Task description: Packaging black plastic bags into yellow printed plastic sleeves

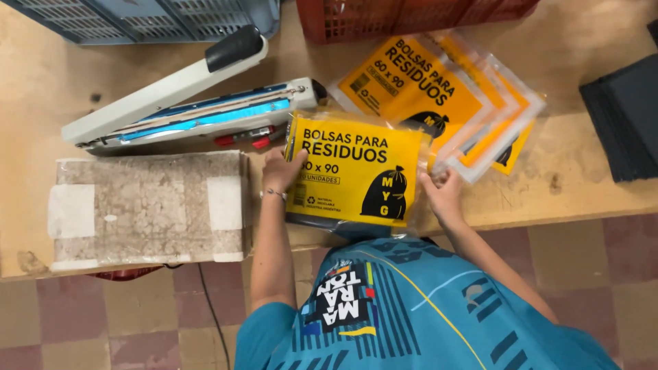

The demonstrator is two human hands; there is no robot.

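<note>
Two hands on one pack: my left hand (279, 171) pinches the left edge of the yellow bag pack (356, 171), thumb on top, fingers under, and my right hand (444, 195) pinches its right lower edge the same way, so each grip is pressed onto the plastic. The pack sits flat-ish at the near edge of the wooden table (582, 199), right in front of my chest, w/ its near side hanging just over the table edge; dark folded stuff shows through the clear wrap at the bottom. Just behind it & to the right lies a fanned stack of same yellow packs (445, 96), approx 3 or 4, can't tell the exact count, overlapping each other; the held pack's top right corner touches or overlaps the stack. To the left, behind my left hand, is the heat sealer (199, 109) w/ its arm lifted open, black knob at the arm's end, blue strip along the base, red bits on the front. Near left of that, a worn grey-brown block (147, 205) w/ white patches lies flat on the table, just beside my left wrist. Red crate (411, 17) at the far edge, blue-grey crate (151, 17) far left, dark sheet pile (627, 116) at far right.
</note>
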